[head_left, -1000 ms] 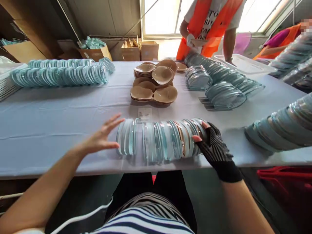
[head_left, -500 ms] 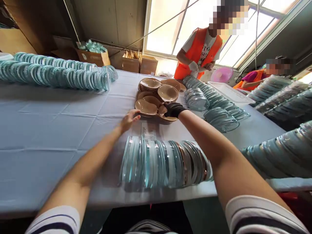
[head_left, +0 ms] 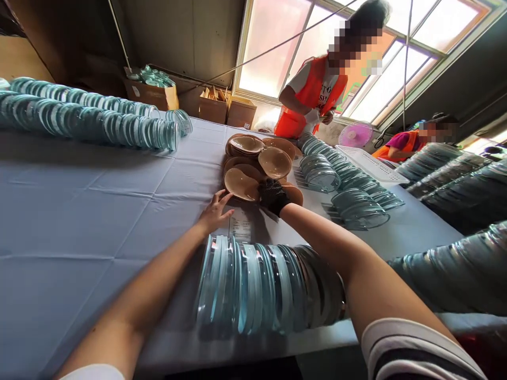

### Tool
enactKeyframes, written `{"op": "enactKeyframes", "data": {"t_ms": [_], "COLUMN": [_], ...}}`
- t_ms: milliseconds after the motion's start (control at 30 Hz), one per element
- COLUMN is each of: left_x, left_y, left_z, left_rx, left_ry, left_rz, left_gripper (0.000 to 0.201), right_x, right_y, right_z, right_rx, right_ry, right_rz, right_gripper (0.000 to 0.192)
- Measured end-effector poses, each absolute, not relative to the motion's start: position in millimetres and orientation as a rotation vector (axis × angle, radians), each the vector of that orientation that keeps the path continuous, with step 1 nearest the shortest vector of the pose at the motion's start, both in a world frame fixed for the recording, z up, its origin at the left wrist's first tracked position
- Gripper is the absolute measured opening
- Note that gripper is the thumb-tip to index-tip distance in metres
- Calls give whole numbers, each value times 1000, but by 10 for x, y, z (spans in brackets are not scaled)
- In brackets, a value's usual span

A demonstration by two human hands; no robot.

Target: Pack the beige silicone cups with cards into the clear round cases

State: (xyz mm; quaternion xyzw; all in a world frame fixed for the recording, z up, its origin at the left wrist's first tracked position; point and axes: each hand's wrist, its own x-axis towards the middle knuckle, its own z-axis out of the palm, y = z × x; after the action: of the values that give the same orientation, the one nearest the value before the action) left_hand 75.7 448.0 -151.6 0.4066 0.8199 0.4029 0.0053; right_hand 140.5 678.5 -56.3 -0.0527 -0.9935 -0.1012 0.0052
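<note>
Both arms have stretched farther across the counter (head_left: 79, 211) toward the tan cups (head_left: 253, 163) at its middle. Near edge: a row of clear trays (head_left: 253, 285). Right hand (head_left: 272, 196) (black-gloved) clutches a cup; left hand (head_left: 215, 212) lies flat, fingers together.

The wearer's two arms enter from the bottom of the frame. The left hand (head_left: 215, 212), at centre, is bare, with a white sleeve edge just visible at the lower left. The right hand (head_left: 272, 196), right of centre, wears a black knit glove dotted with small pale grip specks, ending at the wrist. At lower right, a short white sleeve carries dark stripes.
</note>
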Motion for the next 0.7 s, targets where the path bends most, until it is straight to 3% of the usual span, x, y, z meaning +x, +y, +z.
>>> {"op": "enactKeyframes", "data": {"t_ms": [233,700], "left_x": [777,783], "left_y": [4472,4497], "left_z": [-1515,-1437], "left_rx": [1225,1440], "left_ry": [2585,2547], "left_rz": [1243,901], "left_gripper": [60,67], "right_x": [1505,1504], "right_y": [6887,7071], "right_z": [-477,-442], "right_rx": [-313,-412], "right_ry": [-3027,-3130], "right_rz": [-489,-550], "right_gripper": [66,72]}}
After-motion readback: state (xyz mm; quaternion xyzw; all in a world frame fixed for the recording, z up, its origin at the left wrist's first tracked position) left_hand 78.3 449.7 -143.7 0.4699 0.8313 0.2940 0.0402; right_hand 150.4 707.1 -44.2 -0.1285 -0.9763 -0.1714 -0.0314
